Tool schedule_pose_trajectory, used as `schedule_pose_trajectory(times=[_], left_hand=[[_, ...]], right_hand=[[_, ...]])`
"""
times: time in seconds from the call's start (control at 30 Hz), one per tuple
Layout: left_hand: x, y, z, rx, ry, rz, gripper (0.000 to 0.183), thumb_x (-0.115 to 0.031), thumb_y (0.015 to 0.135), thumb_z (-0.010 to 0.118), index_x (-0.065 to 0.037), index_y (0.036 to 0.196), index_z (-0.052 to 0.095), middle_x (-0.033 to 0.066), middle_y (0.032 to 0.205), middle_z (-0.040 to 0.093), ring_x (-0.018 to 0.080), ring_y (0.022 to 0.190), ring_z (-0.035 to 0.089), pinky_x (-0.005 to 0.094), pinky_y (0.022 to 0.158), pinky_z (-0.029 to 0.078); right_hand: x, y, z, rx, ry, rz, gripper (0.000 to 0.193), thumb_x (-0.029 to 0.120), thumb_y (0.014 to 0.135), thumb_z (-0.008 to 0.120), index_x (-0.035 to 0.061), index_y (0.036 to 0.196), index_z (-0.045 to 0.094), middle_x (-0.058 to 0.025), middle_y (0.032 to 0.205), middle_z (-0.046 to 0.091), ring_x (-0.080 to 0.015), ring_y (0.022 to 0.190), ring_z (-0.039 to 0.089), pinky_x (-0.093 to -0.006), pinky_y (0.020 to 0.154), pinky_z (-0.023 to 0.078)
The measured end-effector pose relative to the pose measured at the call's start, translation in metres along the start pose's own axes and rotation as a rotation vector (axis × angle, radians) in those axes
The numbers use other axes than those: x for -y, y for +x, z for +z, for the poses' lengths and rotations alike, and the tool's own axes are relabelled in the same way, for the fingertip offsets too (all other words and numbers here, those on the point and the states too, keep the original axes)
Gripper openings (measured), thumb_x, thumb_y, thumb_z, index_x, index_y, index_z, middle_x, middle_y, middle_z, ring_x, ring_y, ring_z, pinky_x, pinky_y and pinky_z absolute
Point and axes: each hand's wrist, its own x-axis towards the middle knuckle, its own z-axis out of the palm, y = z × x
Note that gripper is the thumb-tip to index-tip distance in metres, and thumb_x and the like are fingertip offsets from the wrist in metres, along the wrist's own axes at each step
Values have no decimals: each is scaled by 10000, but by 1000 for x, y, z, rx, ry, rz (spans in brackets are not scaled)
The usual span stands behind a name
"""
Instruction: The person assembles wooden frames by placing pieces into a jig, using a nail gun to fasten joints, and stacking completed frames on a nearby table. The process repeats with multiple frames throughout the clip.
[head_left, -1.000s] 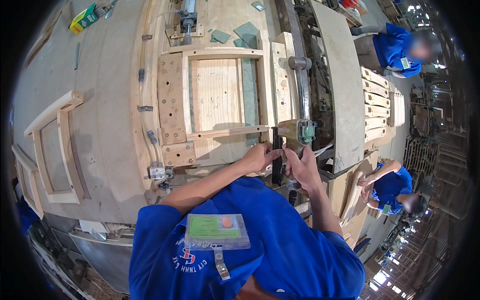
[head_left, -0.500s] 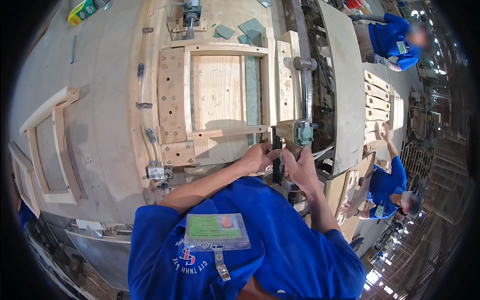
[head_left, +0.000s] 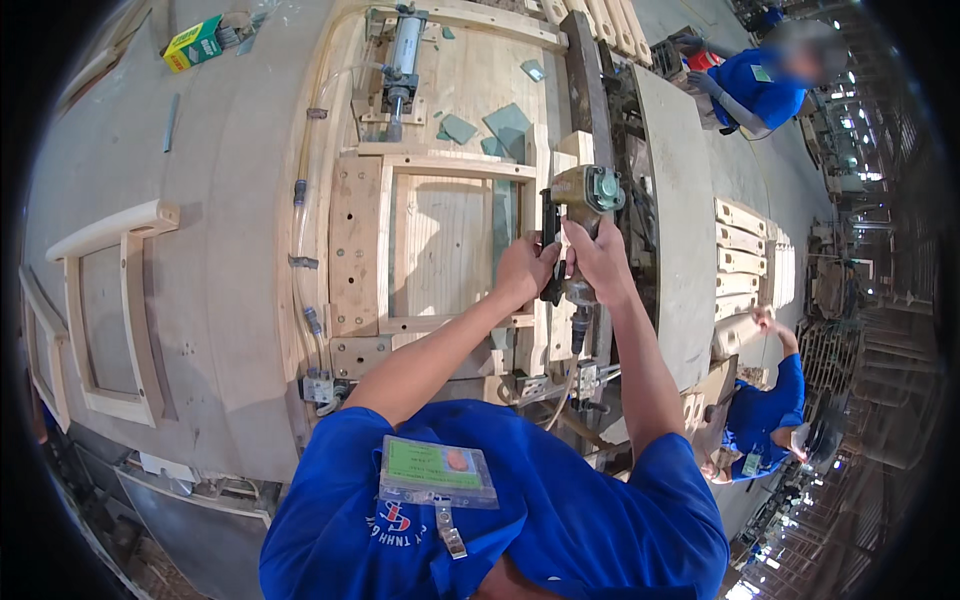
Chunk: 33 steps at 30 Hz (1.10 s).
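My right hand (head_left: 600,262) is wrapped round the handle of a pneumatic nail gun (head_left: 573,188) with a green cap and a hose at its lower end. My left hand (head_left: 524,270) is closed at the gun's black magazine (head_left: 550,220), its fingertips partly hidden. The gun is over the right side of a pale wooden frame (head_left: 455,162), near its far right corner. That frame lies in a wooden jig (head_left: 354,230) with a drilled block along its left. Whether the gun's nose touches the wood I cannot tell.
An air cylinder (head_left: 405,60) and broken green sheet pieces (head_left: 508,128) lie beyond the frame. Another assembled frame (head_left: 120,310) rests on the left, with a green-yellow box (head_left: 192,43) behind. Two co-workers in blue work at right, near stacked wooden parts (head_left: 740,250).
Both hands have carried the nail gun away from me, from the frame's near right corner toward its far right corner. The view has shifted, showing more of the far bench.
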Motion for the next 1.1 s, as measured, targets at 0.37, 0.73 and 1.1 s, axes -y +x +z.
schedule_pose_trajectory(times=[0.37, 0.73, 1.1], left_hand=[[-12, 38, -11, 3, -14, -20, 396, -350, 1006, 693, 40, 1064, 732, 258, 911, 760, 438, 891, 754, 503, 784, 562], [-7, 41, -13, -281, -175, 89, 367, -329, 989, 780, 5, 1113, 693, 126, 869, 748, 236, 799, 704, 405, 739, 543], [1, 54, -104, -583, -453, 29, 283, -205, 1029, 657, 62, 1124, 664, 170, 961, 774, 283, 899, 740, 409, 822, 557]], right_hand=[[1, 54, -1, 28, -69, 32, 303, 211, 1019, 716, -22, 1161, 585, -41, 746, 607, -125, 564, 585, -315, 507, 500], [52, 63, 6, 276, -349, -88, 302, 159, 985, 698, -33, 1216, 659, -105, 861, 750, -128, 732, 674, -317, 677, 550], [101, 128, 119, 633, -761, -636, 371, 249, 901, 849, -53, 1073, 719, -243, 962, 769, -393, 893, 744, -453, 813, 568]])
